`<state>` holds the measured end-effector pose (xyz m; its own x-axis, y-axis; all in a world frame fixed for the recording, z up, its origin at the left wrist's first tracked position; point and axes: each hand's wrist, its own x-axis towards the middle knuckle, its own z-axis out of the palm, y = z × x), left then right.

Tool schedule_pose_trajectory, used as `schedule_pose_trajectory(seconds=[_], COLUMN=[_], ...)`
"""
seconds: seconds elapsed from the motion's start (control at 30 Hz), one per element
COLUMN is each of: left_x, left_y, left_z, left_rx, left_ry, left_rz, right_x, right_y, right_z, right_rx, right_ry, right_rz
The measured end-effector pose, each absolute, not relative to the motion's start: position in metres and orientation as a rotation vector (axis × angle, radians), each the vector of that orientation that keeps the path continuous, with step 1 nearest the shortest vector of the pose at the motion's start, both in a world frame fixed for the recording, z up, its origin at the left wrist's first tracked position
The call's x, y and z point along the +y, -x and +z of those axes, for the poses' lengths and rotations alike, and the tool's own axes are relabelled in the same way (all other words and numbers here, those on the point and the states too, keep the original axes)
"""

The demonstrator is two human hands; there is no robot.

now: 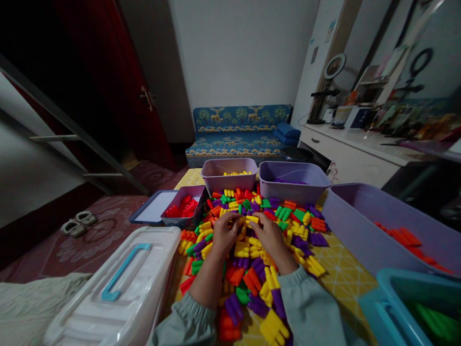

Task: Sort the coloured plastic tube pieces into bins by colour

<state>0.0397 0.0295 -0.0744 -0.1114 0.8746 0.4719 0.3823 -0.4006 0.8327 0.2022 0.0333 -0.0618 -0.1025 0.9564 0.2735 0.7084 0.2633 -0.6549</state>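
Both hands meet over a spread pile of plastic building blocks in yellow, red, orange, green and purple. My left hand is closed, its fingertips at the left end of a yellow building block. From the other side, my right hand pinches the same block between thumb and fingers. The left fingertips are partly hidden behind the hand. More yellow blocks lie just below the two hands, and a large yellow piece rests near the front edge.
Purple bins hold sorted blocks: yellow in the back left bin, purple in the back right bin, orange in the right bin. Red blocks fill a small box. A teal bin contains green blocks. A white lidded box stands left.
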Motion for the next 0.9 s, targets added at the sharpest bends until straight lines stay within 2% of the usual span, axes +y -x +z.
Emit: schedule_pose_trajectory(seconds=[0.23, 0.4, 0.5, 0.73, 0.9], left_x=[0.023, 0.0, -0.011, -0.008, 0.009], left_y=[-0.022, -0.008, -0.016, -0.039, -0.025], left_z=[-0.041, -0.013, -0.009, -0.018, -0.034], left_rx=[1.433, 1.306, 1.328, 1.439, 1.276], left_ry=[-1.848, -2.172, -2.238, -2.256, -1.714], left_rz=[1.343, 0.685, 0.479, 0.617, 0.756], right_x=[0.037, 0.036, 0.036, 0.037, 0.036], right_y=[-0.205, -0.204, -0.204, -0.204, -0.204], right_z=[-0.065, -0.064, -0.064, -0.065, -0.066], right_rx=[-1.811, -1.828, -1.817, -1.831, -1.711], right_ry=[1.453, 1.476, 1.457, 1.468, 1.425], right_rz=[0.555, 0.554, 0.542, 0.555, 0.6])
